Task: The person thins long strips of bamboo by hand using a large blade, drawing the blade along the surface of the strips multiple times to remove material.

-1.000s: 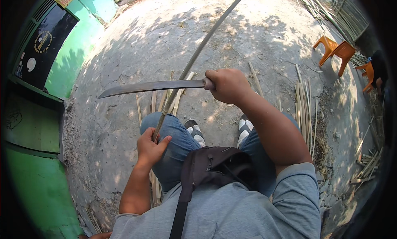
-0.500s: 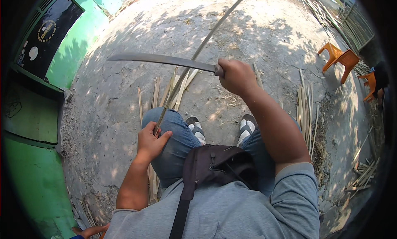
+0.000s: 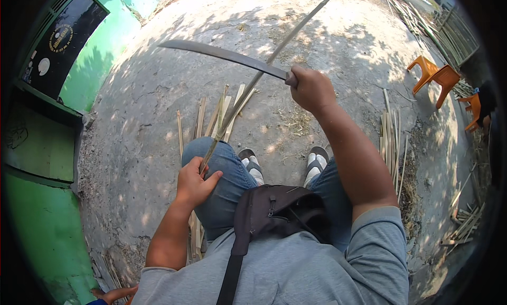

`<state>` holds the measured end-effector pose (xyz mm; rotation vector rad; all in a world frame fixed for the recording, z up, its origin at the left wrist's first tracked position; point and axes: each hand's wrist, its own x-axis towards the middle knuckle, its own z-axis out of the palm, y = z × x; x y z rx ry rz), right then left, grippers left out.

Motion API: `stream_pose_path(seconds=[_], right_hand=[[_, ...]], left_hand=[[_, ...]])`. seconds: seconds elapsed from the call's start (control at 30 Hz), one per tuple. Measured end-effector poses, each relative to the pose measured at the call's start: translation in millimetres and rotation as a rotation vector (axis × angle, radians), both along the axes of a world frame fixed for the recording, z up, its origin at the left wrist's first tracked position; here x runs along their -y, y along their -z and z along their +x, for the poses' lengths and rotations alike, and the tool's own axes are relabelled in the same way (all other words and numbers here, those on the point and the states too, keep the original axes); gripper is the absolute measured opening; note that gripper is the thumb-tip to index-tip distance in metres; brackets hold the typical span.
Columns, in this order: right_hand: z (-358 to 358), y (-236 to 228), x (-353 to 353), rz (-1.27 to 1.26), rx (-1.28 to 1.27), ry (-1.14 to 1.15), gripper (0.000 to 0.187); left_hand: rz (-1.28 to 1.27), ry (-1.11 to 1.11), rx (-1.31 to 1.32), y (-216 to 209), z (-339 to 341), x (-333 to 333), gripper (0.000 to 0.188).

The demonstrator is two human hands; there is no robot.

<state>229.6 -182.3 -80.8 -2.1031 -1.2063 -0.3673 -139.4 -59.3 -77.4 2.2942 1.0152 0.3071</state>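
My left hand (image 3: 194,182) grips the near end of a long thin bamboo strip (image 3: 296,33) that rests over my left knee and runs up and away to the top of the view. My right hand (image 3: 311,88) holds the handle of a long curved machete (image 3: 222,54). Its blade points left and is raised, crossing the strip near the handle. I sit with jeans and sandalled feet (image 3: 285,165) on the ground.
Split bamboo strips (image 3: 211,117) lie on the concrete ahead of my left knee, more (image 3: 392,141) to my right. Orange plastic chairs (image 3: 435,78) stand at the far right. A green wall (image 3: 47,146) runs along the left. Another person's hand (image 3: 113,293) shows at the bottom left.
My right hand has lifted the machete up and away, so the blade now sits higher along the strip. My left hand has kept its hold on the strip.
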Motion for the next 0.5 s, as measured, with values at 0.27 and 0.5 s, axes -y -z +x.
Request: stream_pose_path(seconds=[0.27,0.5], right_hand=[[-38.4,10.2,0.3,-0.193,0.17,-0.169,0.012],[-23.8,3.8,-2.3,-0.059,0.068,-0.126,0.019]], left_hand=[[-0.057,0.09,-0.08,-5.5,-0.5,-13.9,0.041],[-0.3,0.129,0.052,4.5,-7.2,-32.8,0.038]])
